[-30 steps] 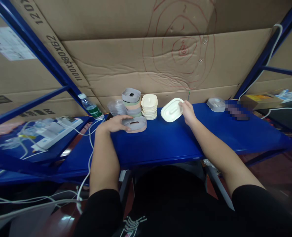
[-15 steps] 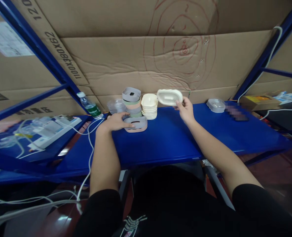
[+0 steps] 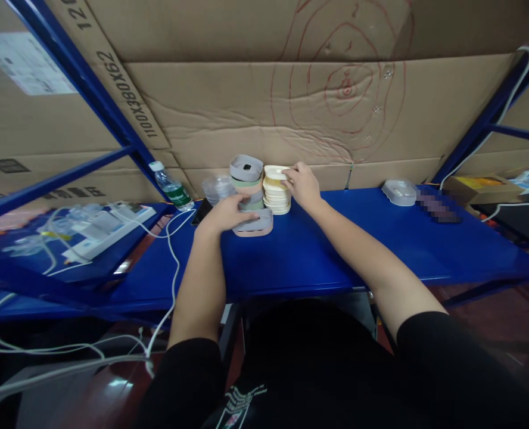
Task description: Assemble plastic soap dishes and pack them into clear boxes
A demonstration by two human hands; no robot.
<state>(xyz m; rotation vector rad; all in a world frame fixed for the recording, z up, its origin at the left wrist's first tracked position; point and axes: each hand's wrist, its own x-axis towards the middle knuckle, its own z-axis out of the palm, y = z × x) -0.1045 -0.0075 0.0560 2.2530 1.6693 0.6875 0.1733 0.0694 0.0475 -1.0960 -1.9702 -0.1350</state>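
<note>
Behind the blue bench (image 3: 327,250) stands a cardboard wall (image 3: 220,95); below it shows reddish, shiny floor (image 3: 483,310).

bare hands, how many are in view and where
2. The bare left hand is at the low grey and pink plastic pieces, fingers spread; the bare right hand pinches a cream plastic piece at the top of the cream stack.

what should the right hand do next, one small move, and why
Probably ease the cream dish squarely onto the cream stack before loosening its grip. The right hand pinches the dish by its edge at the top of the stack, and I can't tell whether it sits fully down. The left hand is at the grey container, away from the dish.
</note>
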